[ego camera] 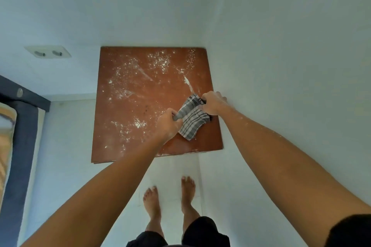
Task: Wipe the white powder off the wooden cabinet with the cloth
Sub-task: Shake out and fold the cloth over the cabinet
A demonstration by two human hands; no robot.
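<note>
The wooden cabinet's reddish-brown top [128, 110] fills the middle of the view, set into a corner of white walls. White powder [160, 62] is scattered across it, thickest at the back and on the left, with a smeared streak near the right edge. A grey-and-white checked cloth [190, 120] hangs bunched over the cabinet's right front part. My left hand [167, 125] grips the cloth's left end and my right hand [212, 104] grips its right end. Part of the cloth is hidden inside both fists.
White walls close in behind and to the right of the cabinet. A double wall socket [48, 52] sits on the left wall. A dark blue bed frame with a mattress [18, 126] runs along the far left. My bare feet [170, 200] stand on the white floor.
</note>
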